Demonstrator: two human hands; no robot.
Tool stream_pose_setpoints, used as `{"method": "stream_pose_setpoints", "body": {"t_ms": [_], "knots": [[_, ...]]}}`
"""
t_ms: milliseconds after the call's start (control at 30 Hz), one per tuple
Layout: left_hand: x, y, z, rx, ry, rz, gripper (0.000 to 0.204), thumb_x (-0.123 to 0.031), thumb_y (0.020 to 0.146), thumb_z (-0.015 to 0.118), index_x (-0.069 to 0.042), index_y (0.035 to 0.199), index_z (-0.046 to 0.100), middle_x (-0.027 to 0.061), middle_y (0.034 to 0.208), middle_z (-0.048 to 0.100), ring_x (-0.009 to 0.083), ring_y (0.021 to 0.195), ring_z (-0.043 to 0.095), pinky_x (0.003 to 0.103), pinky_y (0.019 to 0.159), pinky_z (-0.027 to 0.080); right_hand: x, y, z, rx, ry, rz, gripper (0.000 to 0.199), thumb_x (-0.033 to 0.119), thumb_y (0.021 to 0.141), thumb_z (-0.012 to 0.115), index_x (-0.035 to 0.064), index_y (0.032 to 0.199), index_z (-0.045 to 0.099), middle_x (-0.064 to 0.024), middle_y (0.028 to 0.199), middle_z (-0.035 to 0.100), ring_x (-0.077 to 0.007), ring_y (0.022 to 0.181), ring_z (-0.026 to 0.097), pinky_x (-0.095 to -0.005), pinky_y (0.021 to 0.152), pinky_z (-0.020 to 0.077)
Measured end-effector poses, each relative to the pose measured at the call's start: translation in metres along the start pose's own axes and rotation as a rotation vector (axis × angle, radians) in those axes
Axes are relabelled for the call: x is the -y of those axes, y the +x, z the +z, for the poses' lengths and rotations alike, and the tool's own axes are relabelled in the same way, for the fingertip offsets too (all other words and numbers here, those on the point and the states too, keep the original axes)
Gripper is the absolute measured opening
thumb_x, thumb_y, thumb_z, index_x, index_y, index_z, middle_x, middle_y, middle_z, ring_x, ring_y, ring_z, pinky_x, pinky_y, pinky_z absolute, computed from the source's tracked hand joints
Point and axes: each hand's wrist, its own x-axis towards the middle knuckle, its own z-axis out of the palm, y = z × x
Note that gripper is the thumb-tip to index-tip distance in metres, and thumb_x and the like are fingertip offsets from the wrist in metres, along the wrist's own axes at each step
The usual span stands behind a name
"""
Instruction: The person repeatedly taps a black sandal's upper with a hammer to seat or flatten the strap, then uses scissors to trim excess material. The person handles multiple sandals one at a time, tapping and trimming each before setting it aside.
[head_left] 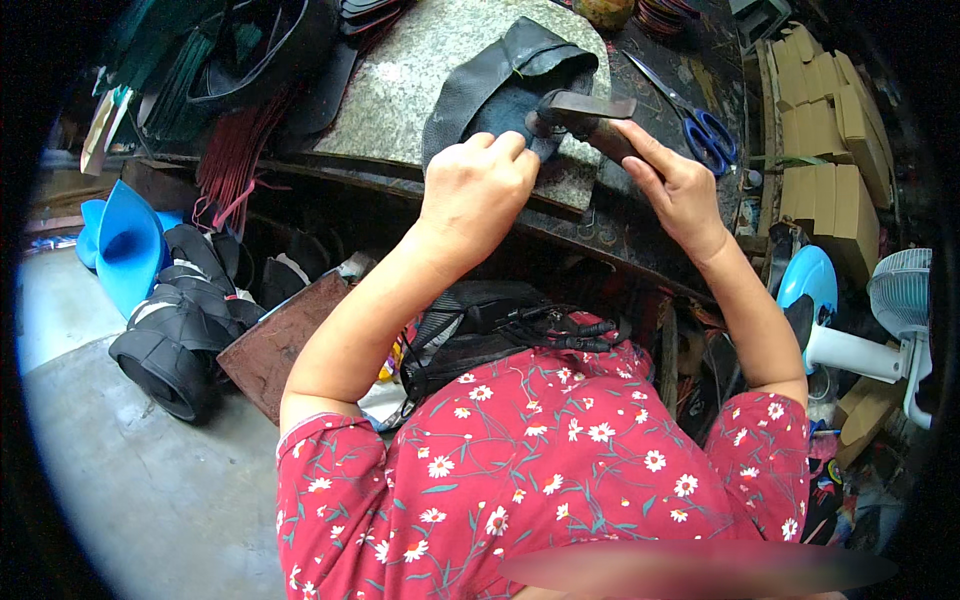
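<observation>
Left hand (485,180): fingers curled at near edge of black leather piece (475,95), tips hidden; cannot tell whether it grips. Right hand (672,185): closed round the hammer (590,106), its head beside the left knuckles. Leather lies on stone slab (390,95), just beyond left hand. Step, judged: hammering leather; another blow would call for left fingers kept clear. Scissors (684,112) beside right hand. Farther right: cardboard boxes (845,125), contents not visible.
</observation>
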Motion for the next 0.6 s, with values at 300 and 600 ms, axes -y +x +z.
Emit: {"method": "stream_pose_setpoints", "body": {"t_ms": [300, 600], "knots": [[0.003, 0.041, 0.027, -0.072, 0.066, 0.021, 0.001, -0.012, 0.076, 0.059, -0.011, 0.076, 0.059, 0.0047, 0.080, 0.058, 0.0228, 0.079, 0.064, 0.035, 0.063, 0.053, -0.023, 0.005, 0.000, -0.212, 0.421, 0.059, 0.037, 0.033, 0.097, 0.061, 0.0263, 0.134, 0.061, -0.0075, 0.106, 0.073, -0.0225, 0.082, 0.073, -0.0314, 0.064, 0.0541], [0.003, 0.016, -0.005, -0.123, 0.020, -0.112, 0.011, -0.016, 0.074, 0.067, -0.006, 0.074, 0.063, 0.0114, 0.083, 0.062, 0.0305, 0.094, 0.059, 0.039, 0.081, 0.052, -0.042, 0.004, 0.013, -0.102, -0.150, -0.016, 0.037, 0.044, 0.098, 0.054, 0.0323, 0.132, 0.060, -0.0072, 0.108, 0.071, -0.0311, 0.086, 0.070, -0.0366, 0.067, 0.0551]]}}
